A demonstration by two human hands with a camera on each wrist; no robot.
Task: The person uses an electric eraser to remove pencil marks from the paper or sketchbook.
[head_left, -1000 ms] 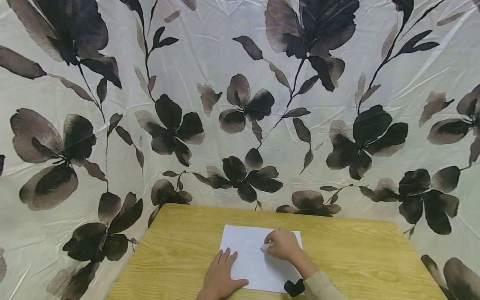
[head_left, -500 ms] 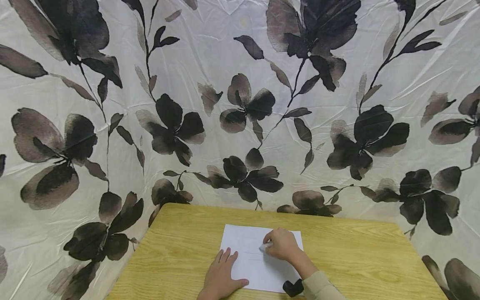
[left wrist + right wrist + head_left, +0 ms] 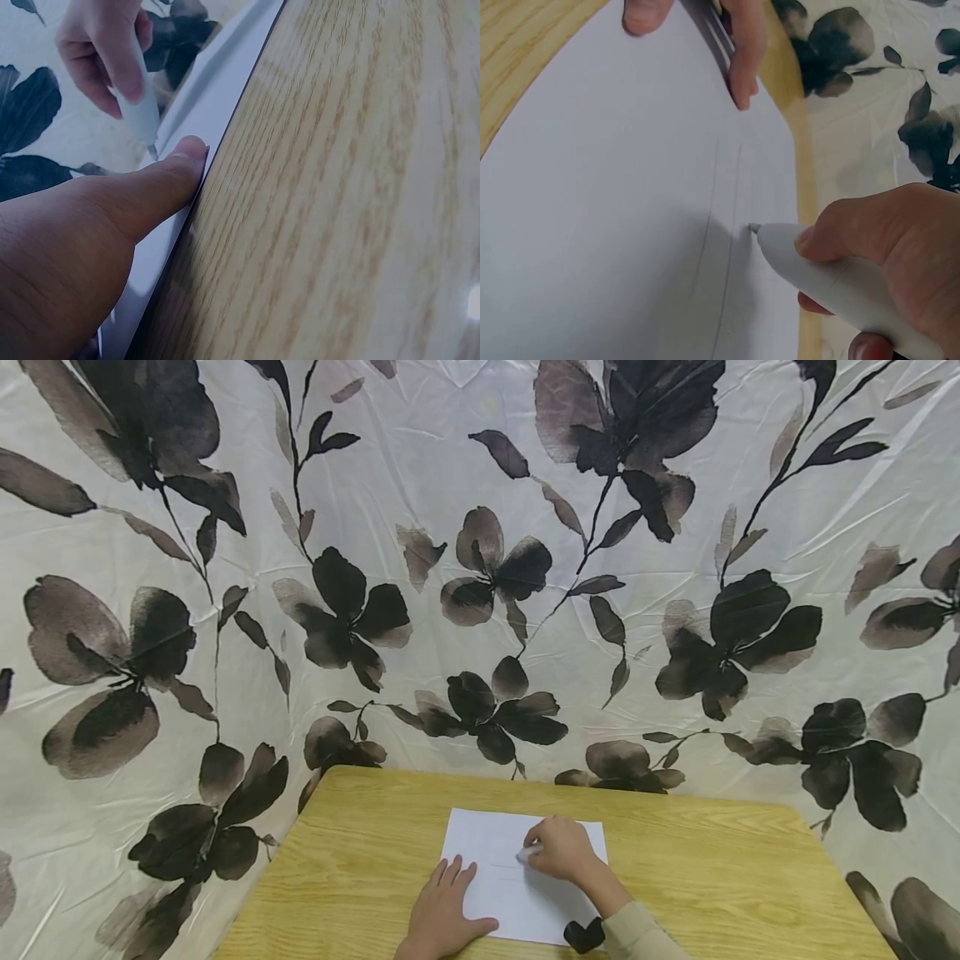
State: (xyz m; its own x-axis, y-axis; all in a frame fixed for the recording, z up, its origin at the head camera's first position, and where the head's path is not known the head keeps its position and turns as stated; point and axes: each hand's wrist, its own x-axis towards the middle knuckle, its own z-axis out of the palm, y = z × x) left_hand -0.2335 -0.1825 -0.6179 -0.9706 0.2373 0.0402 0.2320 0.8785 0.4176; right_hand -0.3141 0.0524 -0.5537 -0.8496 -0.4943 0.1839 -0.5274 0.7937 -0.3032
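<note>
A sheet of white paper (image 3: 480,835) lies on the wooden table, with thin, roughly parallel lines (image 3: 732,225) drawn across it. My right hand (image 3: 566,852) grips a thick white pen (image 3: 840,289), and the pen's narrow metal tip is at the paper beside those lines. On the sheet's left side my left hand (image 3: 444,914) rests flat with fingers spread. Its thumb (image 3: 161,184) lies along the near edge of the paper in the left wrist view. The palm of the right hand hides part of the pen's back end.
The yellow wood-grain table (image 3: 360,852) extends on both sides of the sheet. A small black object (image 3: 583,935) sits by the right sleeve (image 3: 641,931), over the paper's near right corner. Behind the table hangs a white cloth (image 3: 420,443) with dark flowers.
The right hand has slid slightly to the left over the paper with the pen, its sleeve and the black object shifting along. The left hand stays in place.
</note>
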